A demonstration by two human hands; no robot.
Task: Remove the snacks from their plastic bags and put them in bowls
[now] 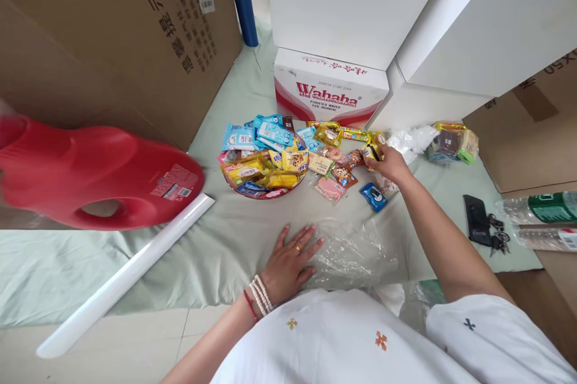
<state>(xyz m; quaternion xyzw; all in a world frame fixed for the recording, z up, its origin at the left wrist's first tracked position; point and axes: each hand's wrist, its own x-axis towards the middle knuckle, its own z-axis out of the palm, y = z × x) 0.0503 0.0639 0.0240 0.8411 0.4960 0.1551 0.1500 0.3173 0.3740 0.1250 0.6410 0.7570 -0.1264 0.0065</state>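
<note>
My left hand point(293, 261) lies flat on the pale green cloth point(225, 252), fingers spread, beside a clear plastic bag point(356, 255). With my right hand point(390, 163) I grip a yellow snack packet point(372, 154) at the right end of a loose group of wrapped snacks. That group includes a pink packet point(330, 188), a brown cookie packet point(344, 175) and a dark blue packet point(374, 196). To its left, a round plate point(243, 192) is heaped with yellow packets point(282, 179) and light blue packets point(273, 131); most of its surface is hidden.
A Wahaha water carton point(329, 92) stands behind the snacks. On the left are a big red jug point(112, 161), a white strip point(130, 273) and a cardboard box point(112, 29). At right lie a bag of snacks point(453, 143), keys point(498, 234) and plastic bottles point(550, 208).
</note>
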